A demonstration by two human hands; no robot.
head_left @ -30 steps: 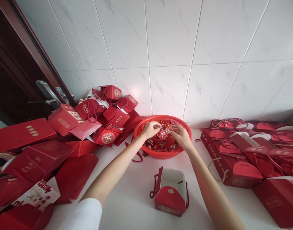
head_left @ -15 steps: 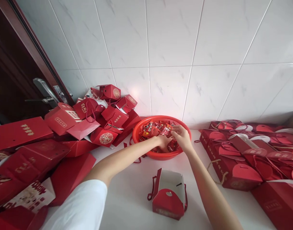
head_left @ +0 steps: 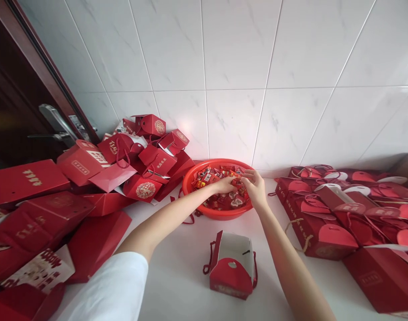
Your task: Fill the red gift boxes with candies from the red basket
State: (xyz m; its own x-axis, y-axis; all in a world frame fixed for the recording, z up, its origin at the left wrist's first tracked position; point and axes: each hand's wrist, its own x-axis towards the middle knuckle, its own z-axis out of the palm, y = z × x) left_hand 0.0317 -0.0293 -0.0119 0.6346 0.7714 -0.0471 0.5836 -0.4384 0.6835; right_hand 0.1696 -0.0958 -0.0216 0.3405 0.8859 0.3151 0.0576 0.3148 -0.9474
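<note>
Sweets (head_left: 224, 201) in basket (head_left: 220, 216), under left hand (head_left: 225, 184) and right hand (head_left: 256, 188); both part-curled, hold unclear; apparently picking; lifting would need pinching.

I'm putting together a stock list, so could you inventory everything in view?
Basket: one, orange-red, against the wall
Wrapped packets: many, mostly red, in the basket
Open box: one, red with white inside, before the basket
Piled boxes: many, mostly red, left
Grouped boxes: several, red, right
Tabletop: one, white, beneath
Tiled wall: one, whitish, behind
Door: one, dark brown, far left
Door handle: one, silvery, on the door
Sleeve: one, white, left arm
Left hand: one, bare, over the packets
Right hand: one, bare, at the basket's right side
</note>
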